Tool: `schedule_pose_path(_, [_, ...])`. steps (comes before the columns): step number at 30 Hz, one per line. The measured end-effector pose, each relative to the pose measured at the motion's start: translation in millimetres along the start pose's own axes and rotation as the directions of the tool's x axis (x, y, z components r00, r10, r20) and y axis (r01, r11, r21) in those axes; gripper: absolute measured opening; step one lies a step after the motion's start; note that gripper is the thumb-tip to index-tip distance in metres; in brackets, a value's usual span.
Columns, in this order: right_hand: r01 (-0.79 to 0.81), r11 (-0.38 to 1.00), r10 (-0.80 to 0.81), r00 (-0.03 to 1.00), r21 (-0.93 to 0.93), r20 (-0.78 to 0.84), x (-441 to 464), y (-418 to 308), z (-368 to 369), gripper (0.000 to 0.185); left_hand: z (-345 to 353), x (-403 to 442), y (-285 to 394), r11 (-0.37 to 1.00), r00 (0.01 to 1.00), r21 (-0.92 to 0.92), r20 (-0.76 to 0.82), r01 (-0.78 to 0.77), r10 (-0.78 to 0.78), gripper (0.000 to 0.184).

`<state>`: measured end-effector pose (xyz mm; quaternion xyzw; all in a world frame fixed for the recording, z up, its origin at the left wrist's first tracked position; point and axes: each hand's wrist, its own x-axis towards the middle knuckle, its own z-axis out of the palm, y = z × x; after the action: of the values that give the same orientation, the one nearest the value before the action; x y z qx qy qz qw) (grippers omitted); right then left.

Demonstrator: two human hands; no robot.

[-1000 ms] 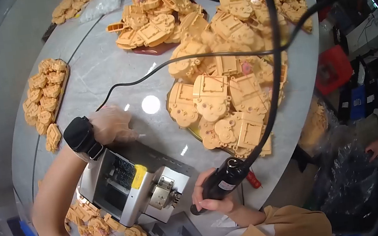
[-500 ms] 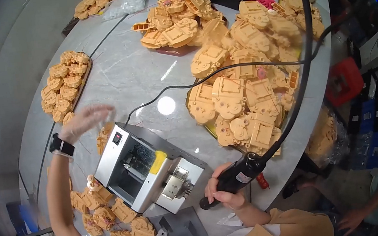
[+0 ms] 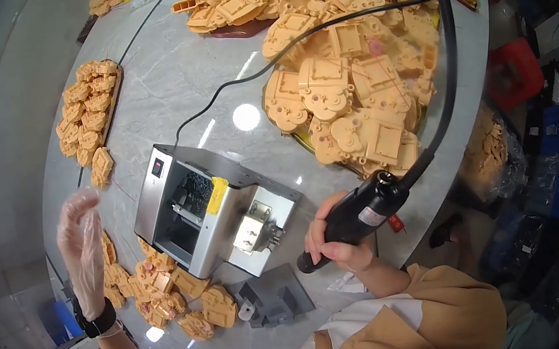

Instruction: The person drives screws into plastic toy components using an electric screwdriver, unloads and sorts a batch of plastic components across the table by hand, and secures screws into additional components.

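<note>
My left hand [image 3: 83, 246], in a clear plastic glove, is raised at the left side of the table. Its fingers are bent and apart from the thumb, with nothing between them. A tan plastic housing [image 3: 102, 167] lies just beyond the fingertips, near the end of a stacked row of the same housings [image 3: 89, 111]. My right hand [image 3: 336, 241] grips a black electric screwdriver [image 3: 362, 211], which is tilted over the table's near right side. A boxy screw feeder [image 3: 189, 214] stands between my hands, a yellow patch on its edge.
Several loose housings [image 3: 160, 289] lie left of the feeder, by a grey fixture [image 3: 271, 299]. A large heap of housings [image 3: 360, 86] fills the right side. The screwdriver's black cable [image 3: 450, 67] hangs over that heap. A thin cord [image 3: 213, 102] runs from the feeder.
My left hand has drawn back from beside the lone housing, toward the left edge and me. The view has shifted, so the table's contents sit higher. My right hand still holds the screwdriver.
</note>
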<state>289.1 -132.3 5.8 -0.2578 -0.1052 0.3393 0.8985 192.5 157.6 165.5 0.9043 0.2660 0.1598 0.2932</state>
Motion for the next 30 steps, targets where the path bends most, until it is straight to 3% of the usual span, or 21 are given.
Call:
schedule_pose_path(2, [-0.042,0.998,0.040,0.999,-0.056,-0.028,-3,-6,5,0.041,18,11,62,0.903,0.916,0.165,0.144,-0.396,0.375,0.015])
schedule_pose_path(3, [-0.072,0.991,0.066,0.996,-0.113,-0.061,-3,-9,8,0.042,34,18,83,0.834,0.823,0.114,0.279,-0.540,0.495,0.021])
schedule_pose_path(5, [-0.056,0.993,0.052,0.998,-0.102,-0.035,-4,-11,10,0.042,70,32,112,0.901,0.724,0.033,0.609,-0.433,0.325,0.027])
schedule_pose_path(6, [-0.060,0.995,0.057,0.998,-0.078,-0.034,-5,-12,11,0.042,92,38,108,0.881,0.674,0.099,0.685,-0.462,0.276,0.034])
schedule_pose_path(8, [-0.053,0.997,0.052,0.998,-0.049,-0.032,-5,-14,9,0.042,143,63,87,0.793,0.620,0.253,0.762,-0.554,0.190,0.044])
schedule_pose_path(10, [0.007,0.999,-0.007,1.000,0.044,0.005,-5,-14,7,0.038,178,88,84,0.735,0.677,0.422,0.733,-0.531,0.068,0.045])
schedule_pose_path(11, [0.006,0.999,-0.007,1.000,0.044,0.005,-6,-16,7,0.038,211,116,27,0.576,0.585,0.429,0.804,-0.696,0.107,0.041])
schedule_pose_path(12, [0.005,0.998,-0.005,1.000,0.055,-0.004,-5,-17,6,0.038,218,125,26,0.684,0.649,0.346,0.721,-0.642,0.245,0.032])
schedule_pose_path(14, [-0.002,0.997,0.003,1.000,0.074,-0.017,-6,-16,7,0.038,232,146,53,0.870,0.735,0.380,0.678,-0.314,-0.031,0.026])
schedule_pose_path(15, [-0.019,0.996,0.020,1.000,0.082,-0.014,-6,-15,7,0.038,246,159,40,0.909,0.784,0.352,0.619,-0.223,-0.047,0.023])
schedule_pose_path(17, [-0.032,0.996,0.033,0.999,0.084,-0.005,-5,-17,8,0.038,256,172,43,0.981,0.780,0.193,0.611,0.021,-0.137,0.024])
schedule_pose_path(19, [-0.114,0.993,0.113,0.993,-0.033,-0.034,-5,-20,9,0.042,263,178,47,0.975,0.770,0.221,0.620,0.010,-0.149,0.024])
schedule_pose_path(21, [-0.093,0.996,0.093,0.995,-0.017,-0.026,-3,-20,8,0.042,263,181,53,0.972,0.760,0.234,0.634,-0.011,-0.145,0.025])
schedule_pose_path(24, [-0.070,0.997,0.068,0.997,-0.032,-0.048,-3,-19,7,0.043,255,177,63,0.970,0.742,0.231,0.637,0.075,-0.209,0.025])
schedule_pose_path(26, [-0.069,0.997,0.068,0.997,-0.034,-0.046,1,-21,7,0.043,253,183,63,0.939,0.657,0.344,0.708,-0.003,-0.257,0.025])
schedule_pose_path(30, [-0.034,0.999,0.031,0.997,-0.038,-0.077,2,-26,7,0.043,243,181,57,0.898,0.653,0.437,0.694,-0.046,-0.304,0.023])
